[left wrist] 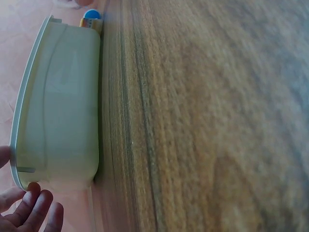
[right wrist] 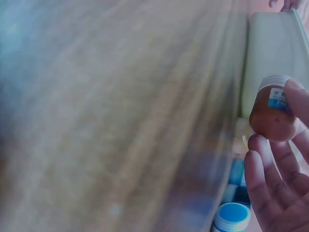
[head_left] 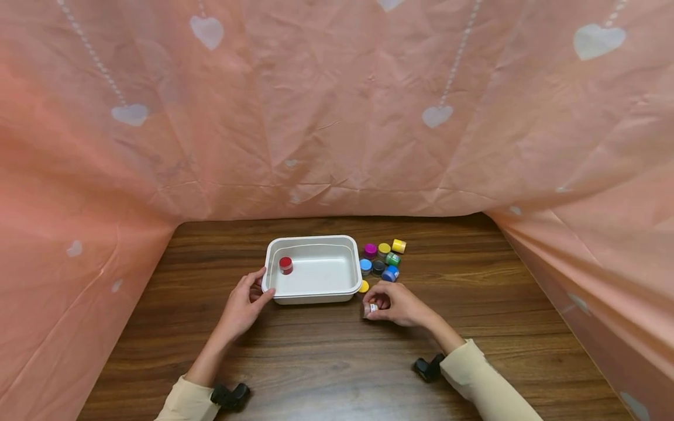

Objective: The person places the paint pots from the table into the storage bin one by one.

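Observation:
My left hand (head_left: 243,307) grips the left front corner of a white plastic tray (head_left: 316,299), its thumb on the rim and its fingertips below the rim in the left wrist view. Inside the tray, near its left end, stands a small jar with a red lid (head_left: 285,262). Just off the tray's right front corner, my right hand (head_left: 398,304) pinches a small brown paint jar (right wrist: 273,108) between thumb and fingers. The jar bears a white and blue label and is held tilted.
Several small paint jars cluster right of the tray, among them a purple one (head_left: 370,250), a green one (head_left: 392,259), a light blue one (head_left: 365,266) and a toppled yellow one (head_left: 399,245). A pink curtain (head_left: 337,146) hangs behind the wooden table (head_left: 316,362).

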Demonstrator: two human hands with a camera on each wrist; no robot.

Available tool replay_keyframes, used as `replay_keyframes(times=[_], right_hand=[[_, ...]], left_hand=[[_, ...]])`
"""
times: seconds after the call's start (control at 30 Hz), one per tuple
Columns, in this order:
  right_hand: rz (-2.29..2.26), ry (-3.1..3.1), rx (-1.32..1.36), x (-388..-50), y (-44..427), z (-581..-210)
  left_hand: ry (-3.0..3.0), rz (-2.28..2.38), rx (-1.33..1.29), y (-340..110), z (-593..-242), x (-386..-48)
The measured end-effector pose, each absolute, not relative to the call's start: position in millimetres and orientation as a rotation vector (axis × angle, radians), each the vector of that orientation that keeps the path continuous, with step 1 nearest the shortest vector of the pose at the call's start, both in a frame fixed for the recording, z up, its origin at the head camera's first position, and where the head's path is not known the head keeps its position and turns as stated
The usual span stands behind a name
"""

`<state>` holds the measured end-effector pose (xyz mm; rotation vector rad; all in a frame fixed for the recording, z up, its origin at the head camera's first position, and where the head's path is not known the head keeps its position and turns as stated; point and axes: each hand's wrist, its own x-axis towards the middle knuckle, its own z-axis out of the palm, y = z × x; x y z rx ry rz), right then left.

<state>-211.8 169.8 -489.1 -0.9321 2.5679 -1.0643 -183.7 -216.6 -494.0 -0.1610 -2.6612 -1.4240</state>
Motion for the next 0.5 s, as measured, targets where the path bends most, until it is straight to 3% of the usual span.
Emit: replay_keyframes(times=[0.5], right_hand=[[-1.272, 2.535, -0.907, -210.7, 161.9, -457.7]], left_hand=[[-2.685, -1.416, -0.138, -216.2, -492.1, -182.6]])
